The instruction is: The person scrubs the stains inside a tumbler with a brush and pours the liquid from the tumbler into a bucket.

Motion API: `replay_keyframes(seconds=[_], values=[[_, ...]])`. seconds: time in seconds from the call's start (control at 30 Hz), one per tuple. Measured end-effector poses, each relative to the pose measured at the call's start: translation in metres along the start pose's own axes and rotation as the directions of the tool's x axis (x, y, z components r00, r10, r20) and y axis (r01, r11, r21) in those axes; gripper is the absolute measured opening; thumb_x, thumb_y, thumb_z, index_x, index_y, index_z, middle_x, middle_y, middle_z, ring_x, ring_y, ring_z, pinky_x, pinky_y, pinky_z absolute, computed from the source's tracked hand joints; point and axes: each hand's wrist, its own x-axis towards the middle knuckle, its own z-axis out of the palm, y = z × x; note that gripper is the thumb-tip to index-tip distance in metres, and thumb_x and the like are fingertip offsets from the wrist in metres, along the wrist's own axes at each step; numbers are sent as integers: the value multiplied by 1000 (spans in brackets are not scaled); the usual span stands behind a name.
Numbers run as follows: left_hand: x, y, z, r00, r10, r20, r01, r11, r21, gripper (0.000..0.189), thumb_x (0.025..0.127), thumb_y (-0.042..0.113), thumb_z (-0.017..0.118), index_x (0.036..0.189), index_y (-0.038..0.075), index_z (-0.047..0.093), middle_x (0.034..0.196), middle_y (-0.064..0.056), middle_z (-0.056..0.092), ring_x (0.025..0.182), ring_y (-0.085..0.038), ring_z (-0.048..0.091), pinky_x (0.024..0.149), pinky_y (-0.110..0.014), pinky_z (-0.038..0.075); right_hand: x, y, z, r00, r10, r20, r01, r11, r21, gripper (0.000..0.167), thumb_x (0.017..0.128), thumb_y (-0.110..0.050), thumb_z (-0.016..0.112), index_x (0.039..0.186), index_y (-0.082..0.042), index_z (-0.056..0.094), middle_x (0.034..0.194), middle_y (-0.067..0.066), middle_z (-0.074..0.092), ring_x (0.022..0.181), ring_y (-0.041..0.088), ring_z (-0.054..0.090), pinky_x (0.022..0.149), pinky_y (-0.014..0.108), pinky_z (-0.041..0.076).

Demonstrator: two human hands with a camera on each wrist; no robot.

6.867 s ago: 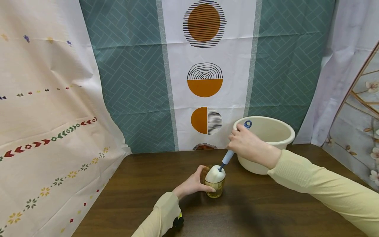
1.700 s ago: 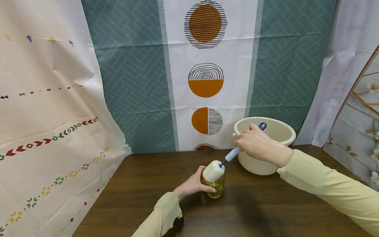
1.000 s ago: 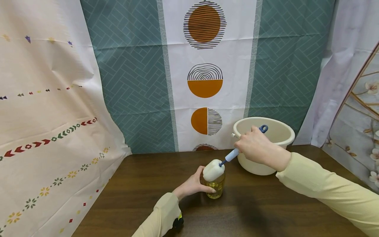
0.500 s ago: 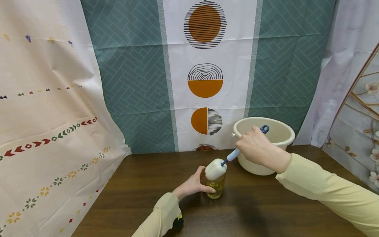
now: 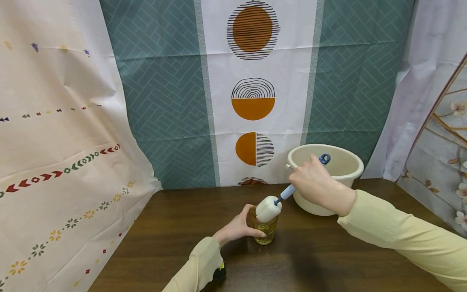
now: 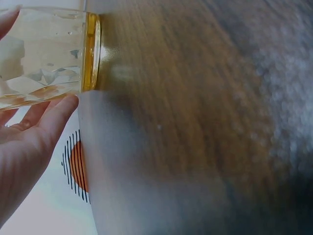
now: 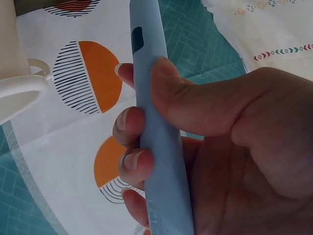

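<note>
An amber faceted drinking glass [image 5: 265, 235] stands upright on the wooden table, with my left hand [image 5: 238, 225] curved round its left side. In the left wrist view the glass [image 6: 49, 58] lies between thumb and fingers, its thick base touching the tabletop. My right hand [image 5: 321, 180] grips the light blue handle [image 7: 159, 122] of a sponge brush, fingers wrapped round it and thumb along it. The brush's white sponge head [image 5: 268, 209] sits tilted in the mouth of the glass, its upper part above the rim. The lower end of the sponge is seen through the glass wall.
A cream plastic tub [image 5: 321, 209] stands behind my right hand at the back right of the brown table [image 5: 189, 227]. Patterned cloths [image 5: 164, 101] hang along the back and sides. A small black object [image 5: 219, 272] shows beside my left sleeve.
Over the last seconds the sponge head has risen from deeper in the glass and tilted. In the last half second it shifts slightly right. The left hand and glass stay in place.
</note>
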Motion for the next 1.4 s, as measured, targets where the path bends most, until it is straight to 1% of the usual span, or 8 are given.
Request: replay_keyframes(seconds=[0.17,0.3,0.5,0.67,0.8,1.1,1.27,1.4], values=[[1,0,0,1000,14,6,-14,1000,-8,72,70,32,77,125,18,32,111,2,47,102,-16,47,85,-42,36,0,0,-1,1000,-3,-9,3,1000,-14,24,63,-6,73,52,-14,53,49,3,48,44,21,45,53,38,34],[1,0,0,1000,29,12,-28,999,-18,71,71,30,77,124,16,33,110,2,47,101,-15,47,84,-40,37,1,0,-1,1000,-7,1,7,1000,-23,24,65,-8,73,53,-15,53,49,2,48,45,21,45,54,38,34],[1,0,0,999,29,14,-29,999,-15,71,71,30,77,124,16,33,110,2,47,101,-15,47,84,-40,37,1,1,-5,999,-21,27,22,999,-39,23,65,-9,73,54,-15,55,50,2,49,45,20,46,54,37,34],[2,0,0,999,32,14,-32,999,-7,70,71,29,77,124,15,33,109,2,48,100,-15,48,84,-40,38,2,1,-9,999,-37,33,39,998,-58,23,66,-8,73,54,-14,55,50,3,48,45,20,45,54,36,32],[1,-1,0,1000,22,12,-22,1000,-7,71,71,30,77,125,14,32,111,1,48,102,-17,47,85,-42,36,2,2,-9,998,-51,36,53,997,-65,23,66,-9,74,54,-14,55,49,3,47,45,20,45,54,36,32],[0,-1,-1,999,26,22,-26,999,-21,72,72,29,76,126,13,32,111,2,48,102,-16,46,85,-42,37,0,6,-10,996,-77,38,78,996,-31,25,66,-7,73,54,-15,53,49,2,46,46,20,45,55,36,32],[0,-1,-1,999,41,24,-41,999,-13,71,71,30,77,124,14,32,111,1,48,102,-16,47,84,-41,37,0,8,-10,995,-97,14,98,995,-13,28,66,-7,73,52,-16,51,48,0,46,45,18,43,53,35,30],[1,-1,-1,999,33,19,-33,999,-1,72,70,32,77,124,16,33,111,1,48,101,-16,47,84,-41,37,0,11,-8,993,-117,-5,117,993,1,27,67,-9,74,53,-18,52,49,-2,46,45,18,41,53,34,29]])
